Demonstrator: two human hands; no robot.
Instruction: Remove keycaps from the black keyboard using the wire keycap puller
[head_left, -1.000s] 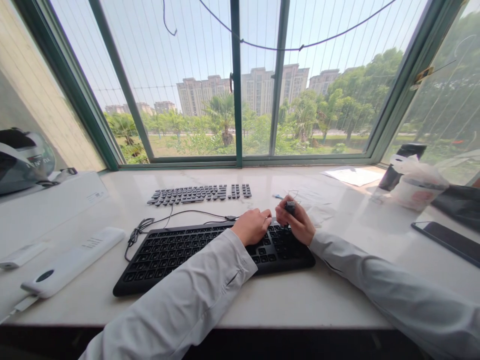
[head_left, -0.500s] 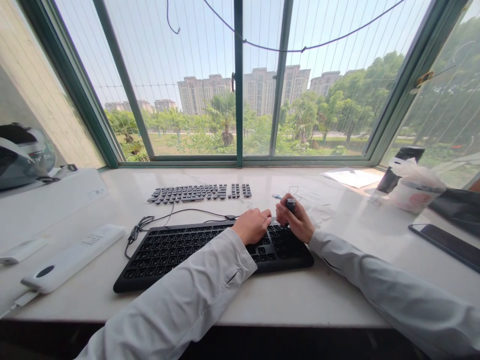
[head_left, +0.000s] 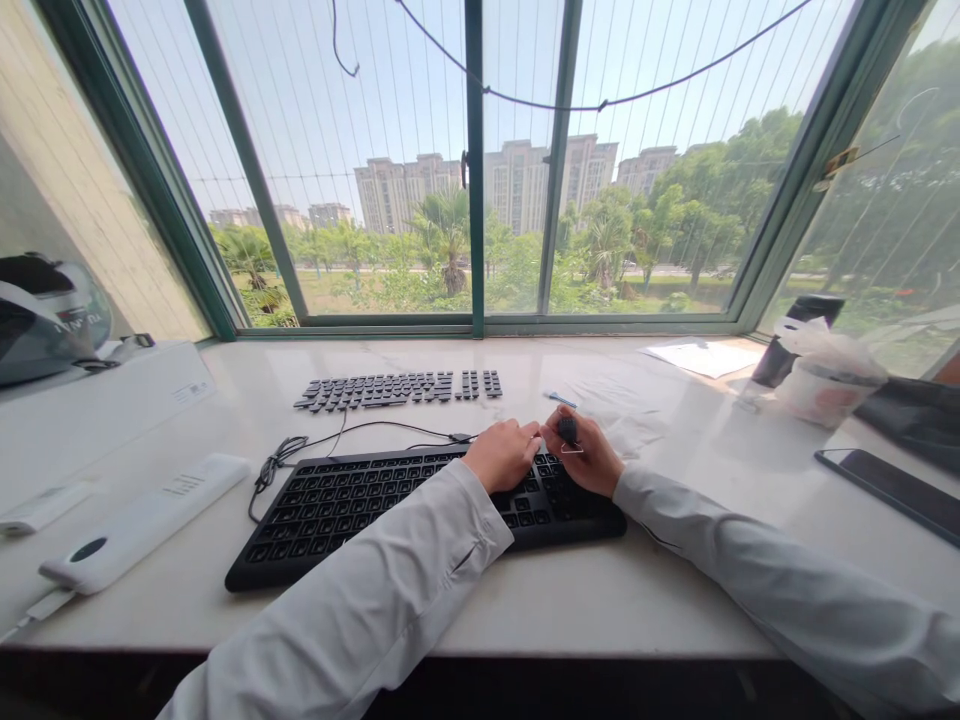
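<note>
A black keyboard [head_left: 360, 510] with bare key sockets lies before me. My left hand [head_left: 502, 455] rests over its back edge, right of the middle, fingers bent and pressed together; anything between the fingertips is hidden. Just to its right, above the keyboard's right end, my right hand [head_left: 589, 455] is closed around a small tool with a dark handle and a thin wire loop, which looks like a keycap puller [head_left: 568, 431]. The fingertips of both hands are close together. Behind the keyboard, loose black keycaps [head_left: 375, 388] are laid out in rows in keyboard order.
The keyboard's cable [head_left: 277, 460] lies coiled at its back left. A small blue item [head_left: 560, 399] and clear plastic [head_left: 630, 420] lie behind my right hand. A white power bank [head_left: 150, 520] is at left; a phone [head_left: 892, 490] and bagged cup [head_left: 832, 385] are at right.
My right hand has lowered slightly and turned. The tool's wire loop, which stuck up beyond the handle, now shows below it. My left hand has hardly moved.
</note>
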